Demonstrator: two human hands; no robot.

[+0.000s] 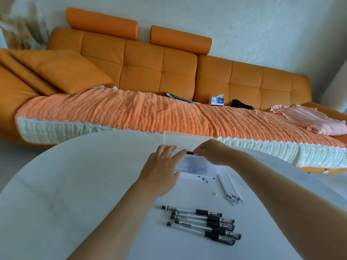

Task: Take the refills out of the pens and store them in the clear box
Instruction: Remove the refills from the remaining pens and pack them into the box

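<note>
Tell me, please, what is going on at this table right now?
A person is working at the white table with bare hands. The left hand rests flat on the open clear box, while the right hand pinches a small black piece at the box's far edge; it is too blurred to identify. Two groups of white refills lie on the table beside the box, and a pile of capped pens lies nearer the person.
</note>
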